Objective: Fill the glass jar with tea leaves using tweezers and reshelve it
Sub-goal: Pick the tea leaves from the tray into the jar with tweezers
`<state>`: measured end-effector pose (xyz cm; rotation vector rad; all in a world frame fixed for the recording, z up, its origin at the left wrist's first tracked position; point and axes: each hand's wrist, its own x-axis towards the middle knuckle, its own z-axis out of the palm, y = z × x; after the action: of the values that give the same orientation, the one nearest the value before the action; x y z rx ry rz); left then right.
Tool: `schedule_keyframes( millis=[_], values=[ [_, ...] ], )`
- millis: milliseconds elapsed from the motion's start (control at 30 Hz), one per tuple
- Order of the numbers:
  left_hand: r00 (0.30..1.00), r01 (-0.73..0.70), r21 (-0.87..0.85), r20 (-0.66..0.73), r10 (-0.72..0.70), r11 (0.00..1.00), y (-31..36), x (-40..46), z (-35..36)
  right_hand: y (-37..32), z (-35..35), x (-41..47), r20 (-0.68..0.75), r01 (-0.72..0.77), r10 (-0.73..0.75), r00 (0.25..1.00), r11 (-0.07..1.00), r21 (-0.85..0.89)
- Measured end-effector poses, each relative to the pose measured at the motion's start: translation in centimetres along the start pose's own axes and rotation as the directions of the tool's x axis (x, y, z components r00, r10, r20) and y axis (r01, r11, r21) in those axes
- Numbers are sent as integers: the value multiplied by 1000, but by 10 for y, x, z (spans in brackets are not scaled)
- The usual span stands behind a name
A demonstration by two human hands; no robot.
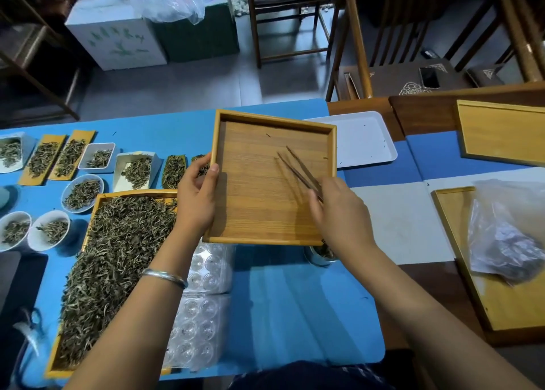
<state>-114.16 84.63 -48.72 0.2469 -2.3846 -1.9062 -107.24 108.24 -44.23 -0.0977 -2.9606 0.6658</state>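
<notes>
My left hand point(196, 196) grips the left rim of a square wooden tray point(259, 212), held tilted above the blue table. The tray is nearly bare, with only a few leaf bits. My right hand point(339, 212) pinches dark tweezers point(298, 168), their tips apart over the tray's floor. Under the tray's near right corner the glass jar point(323, 255) peeks out, with tea leaves inside; most of it is hidden by the tray and my right wrist. A long wooden tray heaped with loose tea leaves point(115, 266) lies at the left.
Small bowls, white boxes and bamboo scoops of tea point(82, 193) line the far left. Clear plastic blister trays point(203, 316) lie under my left forearm. A white plastic tray point(362, 139) sits behind, wooden trays and a plastic bag point(507, 233) at the right. Chairs stand beyond the table.
</notes>
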Motion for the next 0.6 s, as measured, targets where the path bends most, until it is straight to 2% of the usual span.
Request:
schedule_keyframes(
  millis=[100,267,500,600],
  values=[
    [1000,0,2,7,0,1000,3,0,0,-18,2,25,-37,38,-37,999,998,45],
    [1000,9,-15,9,-9,1000,4,1,-1,-29,9,45,-40,51,-51,998,999,5],
    [1000,13,-31,0,-13,999,2,0,-1,-6,9,-10,60,84,-78,995,991,-107],
    [1000,12,-23,2,-12,1000,2,0,-1,-2,4,-20,40,58,-55,998,996,-64]
  ],
)
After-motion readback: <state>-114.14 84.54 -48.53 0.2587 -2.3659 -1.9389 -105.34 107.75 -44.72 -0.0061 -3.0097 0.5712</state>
